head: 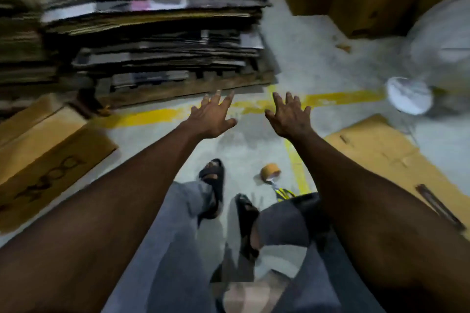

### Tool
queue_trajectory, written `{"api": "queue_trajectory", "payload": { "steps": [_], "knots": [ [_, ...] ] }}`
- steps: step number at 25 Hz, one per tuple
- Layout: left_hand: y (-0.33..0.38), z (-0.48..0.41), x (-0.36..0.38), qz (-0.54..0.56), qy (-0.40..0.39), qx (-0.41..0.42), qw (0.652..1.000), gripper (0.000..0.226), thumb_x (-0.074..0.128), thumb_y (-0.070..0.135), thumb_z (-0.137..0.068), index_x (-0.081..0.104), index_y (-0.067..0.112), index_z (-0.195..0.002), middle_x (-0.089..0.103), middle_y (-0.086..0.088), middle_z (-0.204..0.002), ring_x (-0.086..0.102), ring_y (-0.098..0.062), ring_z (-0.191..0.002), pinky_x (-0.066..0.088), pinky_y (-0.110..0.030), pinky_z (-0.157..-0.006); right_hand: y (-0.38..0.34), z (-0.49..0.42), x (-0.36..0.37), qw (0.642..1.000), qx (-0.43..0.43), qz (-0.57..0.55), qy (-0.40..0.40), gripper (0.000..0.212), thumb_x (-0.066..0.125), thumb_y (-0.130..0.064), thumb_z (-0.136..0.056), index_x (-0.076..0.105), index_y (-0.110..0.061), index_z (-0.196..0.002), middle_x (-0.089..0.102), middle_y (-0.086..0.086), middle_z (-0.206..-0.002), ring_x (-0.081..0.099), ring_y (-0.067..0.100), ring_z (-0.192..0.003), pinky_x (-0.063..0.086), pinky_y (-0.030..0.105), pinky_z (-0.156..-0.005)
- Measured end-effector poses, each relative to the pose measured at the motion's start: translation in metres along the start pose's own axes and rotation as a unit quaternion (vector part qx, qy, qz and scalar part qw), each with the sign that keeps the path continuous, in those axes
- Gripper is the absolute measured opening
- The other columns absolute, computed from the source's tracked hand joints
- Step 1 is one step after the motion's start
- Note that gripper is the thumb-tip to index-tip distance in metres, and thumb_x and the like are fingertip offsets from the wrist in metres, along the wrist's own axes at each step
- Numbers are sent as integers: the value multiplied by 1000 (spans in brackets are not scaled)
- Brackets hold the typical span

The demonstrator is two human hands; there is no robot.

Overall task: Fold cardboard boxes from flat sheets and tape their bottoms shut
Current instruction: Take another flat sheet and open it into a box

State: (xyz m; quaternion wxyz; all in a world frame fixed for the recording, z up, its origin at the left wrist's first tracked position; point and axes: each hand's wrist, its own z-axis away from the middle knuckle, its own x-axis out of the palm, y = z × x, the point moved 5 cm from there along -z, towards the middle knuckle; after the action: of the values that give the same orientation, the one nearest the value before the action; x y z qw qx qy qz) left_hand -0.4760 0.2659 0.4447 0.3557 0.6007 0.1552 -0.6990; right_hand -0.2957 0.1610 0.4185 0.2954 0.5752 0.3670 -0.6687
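**On the floor ahead-left: sheet stack beyond both grips, nothing held**

Left grip (212,119) and right grip (288,119) are both reaching forward, fingers spread wide, holding nothing and touching nothing that shows. The stack of flat sheets (157,33) sits on a pallet (183,89), ahead and left of both. The left grip is nearer, fingertips pointing at the pallet's near right corner. Sheets lie flat, long edges running left-right across the view, so the likely pull is off the near edge, toward the person.

Count:
- one stack (sheet number unreadable, blurred)
- two loose flat cartons on the floor: left carton (50,150), right carton (381,155)
- one tape roll (270,172) by the feet, well behind both grips
- one fan (442,53) at far right
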Motion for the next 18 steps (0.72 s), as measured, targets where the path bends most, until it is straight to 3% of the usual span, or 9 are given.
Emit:
{"api": "queue_trajectory", "payload": {
  "steps": [10, 14, 18],
  "knots": [
    [238, -132, 94, -68, -72, 181, 979, 82, 47, 52, -93, -5, 30, -153, -1, -10, -162, 7, -40, -146, 22, -62, -109, 278, 8, 28, 990, 135, 25, -13, 64, 35, -53, -99, 20, -20, -153, 23, 19, -156, 23, 38, -143, 27, 63, -106],
    [319, -186, 158, -106, -91, 242, 960, 85, 50, 53, -92, -4, 29, -153, 2, -11, -161, 11, -40, -145, 26, -62, -107, 386, 9, 82, 984, 173, 25, -39, 65, 40, -52, -98, 21, -20, -151, 24, 19, -155, 25, 39, -142, 29, 63, -106],
    [387, -237, 262, -152, -123, 299, 934, 88, 54, 50, -89, -2, 27, -153, 6, -14, -160, 15, -40, -143, 29, -62, -105, 474, 23, 189, 973, 211, 17, -91, 73, 48, -55, -94, 19, -20, -152, 23, 19, -156, 25, 39, -142, 31, 61, -105]
  ]
}}
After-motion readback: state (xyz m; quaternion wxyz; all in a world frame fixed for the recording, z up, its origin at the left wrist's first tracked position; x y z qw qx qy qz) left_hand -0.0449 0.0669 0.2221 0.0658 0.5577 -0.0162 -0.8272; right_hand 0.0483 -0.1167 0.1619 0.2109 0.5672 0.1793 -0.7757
